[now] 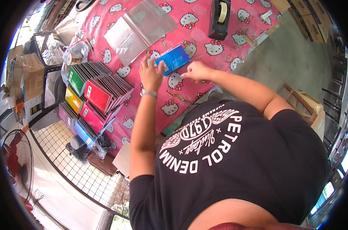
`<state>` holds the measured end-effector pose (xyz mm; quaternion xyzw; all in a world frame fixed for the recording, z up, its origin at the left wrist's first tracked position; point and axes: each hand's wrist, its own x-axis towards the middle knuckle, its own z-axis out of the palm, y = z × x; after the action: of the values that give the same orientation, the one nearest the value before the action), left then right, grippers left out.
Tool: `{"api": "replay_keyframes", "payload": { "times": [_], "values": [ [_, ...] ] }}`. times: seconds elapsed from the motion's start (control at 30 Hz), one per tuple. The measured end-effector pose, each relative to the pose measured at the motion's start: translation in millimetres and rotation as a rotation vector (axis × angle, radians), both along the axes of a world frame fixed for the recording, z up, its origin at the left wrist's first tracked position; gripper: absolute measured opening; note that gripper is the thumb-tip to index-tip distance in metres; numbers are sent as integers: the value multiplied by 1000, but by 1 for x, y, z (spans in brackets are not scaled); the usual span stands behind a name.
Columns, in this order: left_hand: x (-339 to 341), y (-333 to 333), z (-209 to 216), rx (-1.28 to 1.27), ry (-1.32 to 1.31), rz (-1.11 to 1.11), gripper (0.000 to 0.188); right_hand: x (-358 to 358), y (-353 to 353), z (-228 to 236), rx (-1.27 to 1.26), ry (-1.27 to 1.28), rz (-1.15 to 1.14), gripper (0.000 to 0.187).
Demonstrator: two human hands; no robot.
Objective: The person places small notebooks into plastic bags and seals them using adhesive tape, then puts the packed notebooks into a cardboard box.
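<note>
Blue notebook (pixel 173 59) is what we have in hand: it lies tilted on the pink cartoon-cat tablecloth (pixel 239 34), at about twelve o'clock from our chest. Our left hand (pixel 151 73) grips its lower left corner with fingers spread over the cover, a metal wristwatch (pixel 148 92) on that wrist. Our right hand (pixel 197 70) is curled narrow at the lower right edge, fingertips pinched; whether it holds something small there, we cannot tell.

Clear plastic sleeves (pixel 141 28) lie flat at eleven o'clock, just beyond the notebook, and a black tape dispenser (pixel 219 18) stands at one o'clock, apart from both hands. Stacks of coloured notebooks (pixel 93 97) lean in rows at nine o'clock, near our left elbow.

We judge a few risks. The notebook's cover looks glossy, so it may slide on the cloth if the left hand eases its press while the right pulls. The sleeves are light and slick; a sweep of the forearm could push them off or crease them. The leaning stacks sit close to the table's edge, above a wire grid (pixel 66 153), and a nudge from our left arm could topple a row. The cloth itself may bunch under the notebook.
</note>
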<state>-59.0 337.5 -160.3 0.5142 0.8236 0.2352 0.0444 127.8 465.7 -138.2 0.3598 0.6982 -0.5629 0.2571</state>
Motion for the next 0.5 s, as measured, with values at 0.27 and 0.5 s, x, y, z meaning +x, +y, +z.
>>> {"api": "replay_keyframes", "payload": {
  "times": [0.27,0.5],
  "values": [
    [-21,32,32,-450,-666,13,64,5,-29,29,-629,310,-782,53],
    [9,-4,51,-296,-1358,195,62,57,24,40,-532,455,-600,67]
  ]
}}
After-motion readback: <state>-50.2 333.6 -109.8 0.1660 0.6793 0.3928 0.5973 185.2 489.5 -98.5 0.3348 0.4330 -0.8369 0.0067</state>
